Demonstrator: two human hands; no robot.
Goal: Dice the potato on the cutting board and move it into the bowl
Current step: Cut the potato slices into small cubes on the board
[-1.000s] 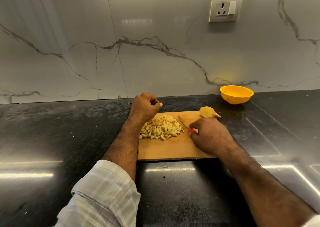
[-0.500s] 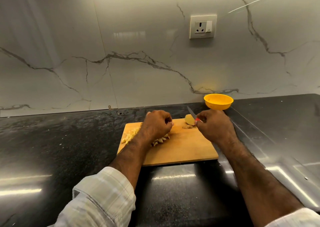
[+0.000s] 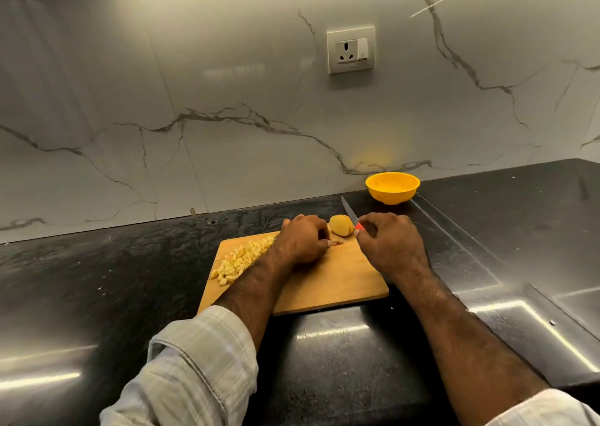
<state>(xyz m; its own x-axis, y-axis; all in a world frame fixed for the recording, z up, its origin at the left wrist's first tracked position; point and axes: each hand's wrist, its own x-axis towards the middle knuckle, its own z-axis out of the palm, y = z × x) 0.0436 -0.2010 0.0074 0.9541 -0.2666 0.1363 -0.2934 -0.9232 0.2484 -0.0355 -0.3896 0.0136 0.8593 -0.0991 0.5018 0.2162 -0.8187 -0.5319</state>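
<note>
Two hands work on the cutting board (image 3: pixel 331 283): right hand (image 3: pixel 391 242) grips the knife (image 3: pixel 350 213), left hand (image 3: pixel 303 240), fingers curled, sits beside the potato piece (image 3: pixel 341 225); diced potato (image 3: pixel 242 260) lies left, bowl (image 3: pixel 392 187) beyond.

Surface and material findings, kitchen worktop

Tabletop (image 3: pixel 341 354): dark speckled stone, polished, throwing long light reflections. Cutting board (image 3: pixel 328 279): pale wood, smooth, matt. Bowl (image 3: pixel 392 188): yellow plastic, slightly glossy. Knife (image 3: pixel 350 214): bright metal blade, red handle that looks like plastic. Potato piece (image 3: pixel 341 225): yellow, smooth and moist-looking on its rounded face. Diced potato (image 3: pixel 242 258): pale yellow cubes with matt cut faces. Backsplash (image 3: pixel 227 101): white marble-look slab with grey veins, high gloss. Wall socket (image 3: pixel 350 49): off-white plastic, satin. Sleeve (image 3: pixel 191 367): light checked woven cloth, matt, creased.
</note>
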